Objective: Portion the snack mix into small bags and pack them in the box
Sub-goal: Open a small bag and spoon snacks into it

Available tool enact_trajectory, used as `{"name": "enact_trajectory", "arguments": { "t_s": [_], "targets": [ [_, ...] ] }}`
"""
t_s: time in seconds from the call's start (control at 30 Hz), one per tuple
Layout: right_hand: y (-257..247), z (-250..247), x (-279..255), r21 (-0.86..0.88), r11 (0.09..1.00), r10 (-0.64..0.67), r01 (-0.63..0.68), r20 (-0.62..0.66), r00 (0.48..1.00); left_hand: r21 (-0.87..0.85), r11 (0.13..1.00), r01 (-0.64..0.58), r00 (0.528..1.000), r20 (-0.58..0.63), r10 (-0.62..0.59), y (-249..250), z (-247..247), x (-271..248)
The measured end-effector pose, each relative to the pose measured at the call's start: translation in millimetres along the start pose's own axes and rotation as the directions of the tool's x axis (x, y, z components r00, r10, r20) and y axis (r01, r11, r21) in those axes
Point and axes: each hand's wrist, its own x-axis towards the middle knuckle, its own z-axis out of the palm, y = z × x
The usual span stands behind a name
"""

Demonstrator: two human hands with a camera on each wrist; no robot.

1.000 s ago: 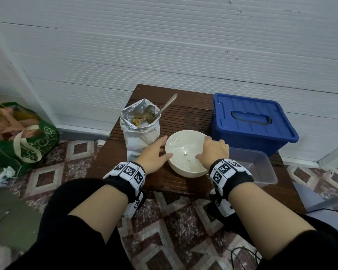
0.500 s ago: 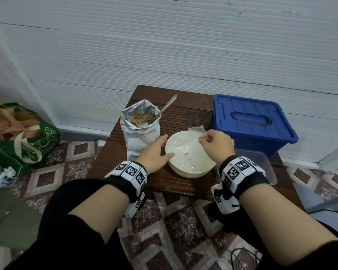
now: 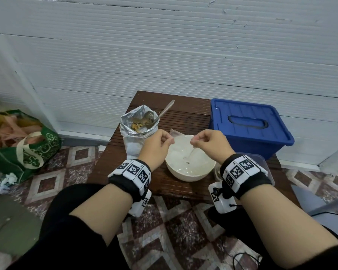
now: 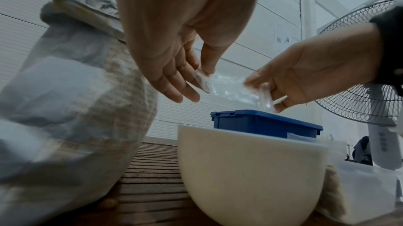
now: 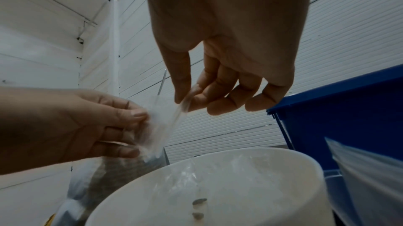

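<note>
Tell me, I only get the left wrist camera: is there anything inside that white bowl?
Observer: Almost nothing. The right wrist camera shows only a couple of small dark bits in the white bowl.
Operator: What's in the big silvery bag?
Observer: Snack mix. From the head camera a metal spoon stands in the open snack bag.
Operator: My left hand and right hand pinch the small clear bag. Is it over the bowl?
Observer: Yes. The head camera shows it stretched between the hands above the bowl's far side.
</note>
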Motion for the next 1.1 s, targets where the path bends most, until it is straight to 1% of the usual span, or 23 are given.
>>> {"name": "enact_trajectory", "arguments": {
  "t_s": [0.13, 0.2, 0.23, 0.27, 0.3, 0.33, 0.37, 0.4, 0.47, 0.57, 0.73, 0.83, 1.0, 1.1],
  "targets": [
    [4, -1, -1, 0.046, 0.998, 0.032, -0.032, -0.004, 0.999, -0.021, 0.998, 0.064, 0.998, 0.02, -0.064, 2, 1, -2],
    [5, -1, -1, 0.054, 0.998, 0.036, -0.035, -0.022, 0.999, -0.031, 0.998, 0.05, 0.996, 0.073, -0.048, 3, 0, -3],
    [5, -1, -1, 0.058, 0.998, 0.036, -0.034, -0.031, 0.999, 0.003, 1.0, 0.003, 0.995, 0.104, -0.004, 4, -1, -4],
    [5, -2, -1, 0.066, 0.997, 0.036, -0.033, -0.035, 0.999, 0.072, 0.995, -0.074, 0.988, 0.139, 0.064, 6, -2, -5],
    [5, -2, -2, 0.075, 0.997, 0.037, -0.035, -0.036, 0.999, 0.169, 0.972, -0.166, 0.975, 0.176, 0.136, 7, -2, -6],
    [4, -2, -3, 0.084, 0.996, 0.04, -0.037, -0.034, 0.999, 0.259, 0.931, -0.258, 0.955, 0.212, 0.206, 8, -2, -7],
    [3, -3, -3, 0.093, 0.995, 0.044, -0.041, -0.029, 0.999, 0.329, 0.886, -0.327, 0.934, 0.253, 0.251, 9, -1, -7],
    [2, -3, -4, 0.103, 0.994, 0.048, -0.045, -0.026, 0.999, 0.37, 0.853, -0.369, 0.918, 0.287, 0.273, 9, 0, -7],
    [1, -3, -4, 0.131, 0.99, 0.06, -0.055, -0.029, 0.998, 0.401, 0.827, -0.395, 0.907, 0.312, 0.283, 7, 2, -4],
    [0, -3, -5, 0.186, 0.98, 0.073, -0.065, -0.041, 0.996, 0.41, 0.833, -0.372, 0.921, 0.275, 0.276, 8, 4, -5],
    [-3, -3, -9, 0.246, 0.967, 0.069, -0.06, -0.027, 0.997, 0.366, 0.862, -0.35, 0.93, 0.244, 0.274, 10, 5, -7],
    [-5, -3, -11, 0.292, 0.955, 0.072, -0.059, -0.034, 0.997, 0.332, 0.893, -0.302, 0.947, 0.21, 0.242, 11, 5, -6],
    [-7, -2, -11, 0.29, 0.955, 0.068, -0.061, -0.013, 0.998, 0.276, 0.92, -0.277, 0.953, 0.203, 0.226, 10, 4, -6],
    [-9, -1, -13, 0.297, 0.953, 0.058, -0.055, -0.003, 0.998, 0.25, 0.936, -0.246, 0.959, 0.206, 0.197, 9, 3, -5]
  ]
}}
